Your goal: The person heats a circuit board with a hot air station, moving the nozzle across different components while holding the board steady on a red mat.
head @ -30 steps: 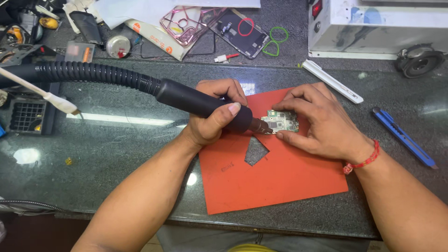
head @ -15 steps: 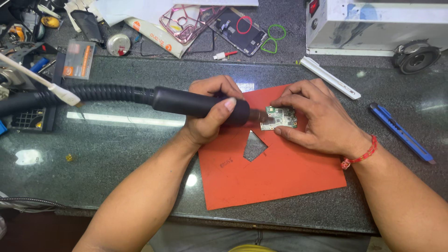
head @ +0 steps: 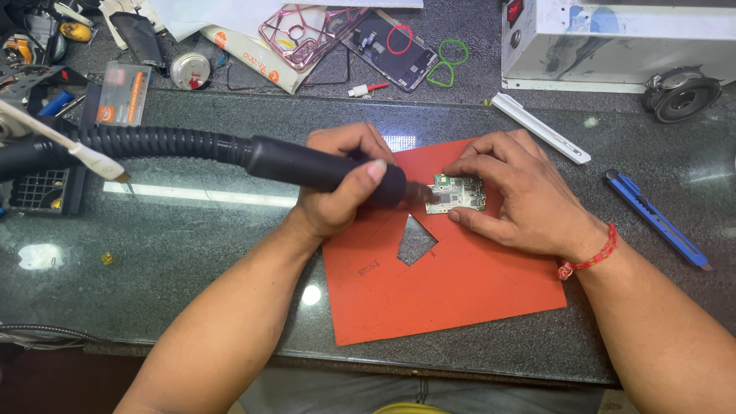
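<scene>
a: left hand (head: 337, 192) grips the hot-air wand (head: 322, 165); right hand (head: 521, 199) pinches the small circuit board (head: 456, 195) on the red mat (head: 460, 291), frame centre.

b: fingertips sit beside the nozzle; heat could burn them.

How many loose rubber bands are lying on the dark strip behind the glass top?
3: a red rubber band lies on the opened phone; two green rubber bands lie just right of it. More could be hidden in the clutter at far left.
</scene>
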